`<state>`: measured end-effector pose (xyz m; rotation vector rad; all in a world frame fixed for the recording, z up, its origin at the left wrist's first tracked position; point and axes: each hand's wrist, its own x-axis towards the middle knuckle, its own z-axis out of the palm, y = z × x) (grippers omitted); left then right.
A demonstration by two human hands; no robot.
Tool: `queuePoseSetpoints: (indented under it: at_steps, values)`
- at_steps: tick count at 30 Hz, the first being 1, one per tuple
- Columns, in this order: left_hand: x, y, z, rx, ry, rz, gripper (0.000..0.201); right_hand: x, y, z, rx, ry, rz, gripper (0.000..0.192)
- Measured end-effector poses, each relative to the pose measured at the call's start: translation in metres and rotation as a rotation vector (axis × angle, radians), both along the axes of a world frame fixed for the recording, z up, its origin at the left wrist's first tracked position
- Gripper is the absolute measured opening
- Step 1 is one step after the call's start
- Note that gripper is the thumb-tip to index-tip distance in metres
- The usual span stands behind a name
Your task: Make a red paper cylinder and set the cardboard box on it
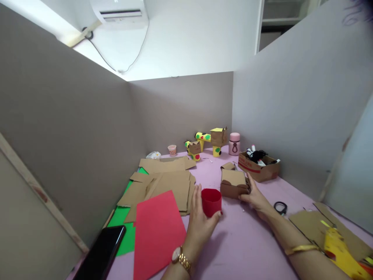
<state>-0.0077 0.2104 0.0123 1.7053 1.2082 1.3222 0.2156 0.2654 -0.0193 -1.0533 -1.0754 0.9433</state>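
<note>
Two bare hands worked at a pink tabletop (250,241) walled in by grey partition boards (72,128), with a white air conditioner (119,13) at the upper left of the frame.

Flat brown cardboard sheets (169,182), a red paper sheet (159,233), a green paper sheet (122,229) and a black phone (101,254) lay at lower left; a cardboard box of markers (259,167), a pink flask (234,144) and yellow tube figures (204,146) stood toward the centre back. Both forearms reached up from the bottom edge. The left hand (201,221), wearing a gold watch, curled half open around the short red paper cylinder (211,201) at frame centre, thumb and fingers touching its sides. The right hand (255,196) held the small brown cardboard box (233,184) just right of the cylinder; its fingers seemed closed on the box's near corner, though their grip was partly hidden.
</note>
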Motion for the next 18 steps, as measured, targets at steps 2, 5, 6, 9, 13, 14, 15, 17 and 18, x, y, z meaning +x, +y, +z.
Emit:
queuePoseSetpoints:
  at_steps: [2,5,6,9,13,14,15,17,18]
  values:
    - [0.004,0.003,0.000,-0.018,0.024,0.018,0.097,-0.002,0.000,0.003,-0.003,0.010,0.008,0.107]
    - [0.014,0.006,-0.002,-0.070,0.007,0.064,0.103,-0.003,0.004,0.007,-0.004,0.036,0.015,0.111]
    - [0.017,0.007,-0.002,-0.084,-0.005,0.076,0.103,-0.003,0.005,0.008,-0.001,0.049,0.012,0.106]
    - [0.025,0.014,0.005,-0.097,-0.041,0.121,0.102,0.001,0.011,0.013,0.020,0.095,-0.025,0.082]
    - [0.032,0.041,0.023,-0.052,-0.092,0.145,0.099,0.006,0.017,0.033,0.061,0.144,-0.087,0.073]
    - [0.034,0.051,0.027,-0.035,-0.105,0.136,0.099,0.006,0.019,0.041,0.080,0.150,-0.090,0.077]
    - [0.036,0.062,0.030,-0.019,-0.118,0.132,0.099,0.005,0.020,0.050,0.101,0.155,-0.085,0.083]
    - [0.039,0.083,0.032,-0.004,-0.138,0.138,0.099,0.001,0.025,0.067,0.143,0.157,-0.058,0.094]
    - [0.040,0.092,0.030,-0.004,-0.145,0.143,0.100,-0.001,0.028,0.076,0.156,0.155,-0.038,0.099]
